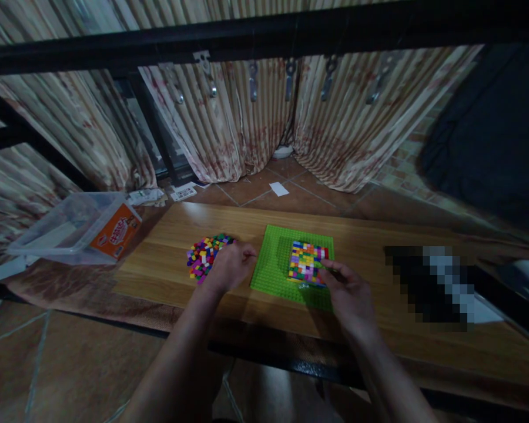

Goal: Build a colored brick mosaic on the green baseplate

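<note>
A patch of colored bricks (pixel 305 258) covers part of a green baseplate (pixel 267 267) on the counter (pixel 154 255), its left side bare; a loose pile (pixel 199 257) remains. Left hand (pixel 229 265) curls beside the pile, right hand (pixel 349 292) at the patch's edge; whether either pinches anything is unclear.

My bare forearms angle inward from the near side, the left forearm (pixel 180 346) slanting far and right, the right forearm (pixel 385 364) far and left. My left hand (pixel 230 265) is curled, its thumb and forefinger pointing right, fingertips close together. Well apart from it, my right hand (pixel 347 294) shows its back, fingers bent and directed left, wrist nearer than the knuckles.
</note>
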`<state>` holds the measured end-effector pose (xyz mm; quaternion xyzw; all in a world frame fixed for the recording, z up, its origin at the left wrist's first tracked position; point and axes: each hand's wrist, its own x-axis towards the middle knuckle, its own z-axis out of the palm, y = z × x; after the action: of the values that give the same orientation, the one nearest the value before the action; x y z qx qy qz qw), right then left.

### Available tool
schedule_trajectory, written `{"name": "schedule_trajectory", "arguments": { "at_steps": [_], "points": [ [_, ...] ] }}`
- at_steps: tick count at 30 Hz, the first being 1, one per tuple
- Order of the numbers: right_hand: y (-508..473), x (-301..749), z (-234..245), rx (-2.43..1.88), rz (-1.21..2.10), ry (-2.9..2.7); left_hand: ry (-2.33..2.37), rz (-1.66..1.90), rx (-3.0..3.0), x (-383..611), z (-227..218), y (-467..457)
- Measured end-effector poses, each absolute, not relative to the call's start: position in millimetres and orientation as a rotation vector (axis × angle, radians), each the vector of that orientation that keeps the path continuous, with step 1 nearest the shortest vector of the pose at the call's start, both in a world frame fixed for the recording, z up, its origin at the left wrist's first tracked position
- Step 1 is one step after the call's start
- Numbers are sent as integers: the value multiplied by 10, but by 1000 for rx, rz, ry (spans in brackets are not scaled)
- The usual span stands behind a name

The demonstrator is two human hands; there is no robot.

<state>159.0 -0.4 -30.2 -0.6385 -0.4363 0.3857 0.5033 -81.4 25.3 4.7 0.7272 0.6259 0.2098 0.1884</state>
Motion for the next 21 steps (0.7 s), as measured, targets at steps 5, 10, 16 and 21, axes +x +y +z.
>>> {"name": "schedule_trajectory", "arguments": {
  "at_steps": [5, 10, 16, 21],
  "points": [
    [-7, 1584, -295, -1504, 941, -1066, 1399, 826, 1830, -591, -9, 226],
    [-2, 1580, -303, -1504, 957, -1054, 1273, 907, 1664, -429, -64, 190],
    [22, 1615, -380, -1491, 977, -1079, 1231, 891, 1605, -350, -130, 190],
    [18, 1612, -359, -1490, 944, -1093, 1232, 910, 1590, -299, -124, 193]
  ]
}}
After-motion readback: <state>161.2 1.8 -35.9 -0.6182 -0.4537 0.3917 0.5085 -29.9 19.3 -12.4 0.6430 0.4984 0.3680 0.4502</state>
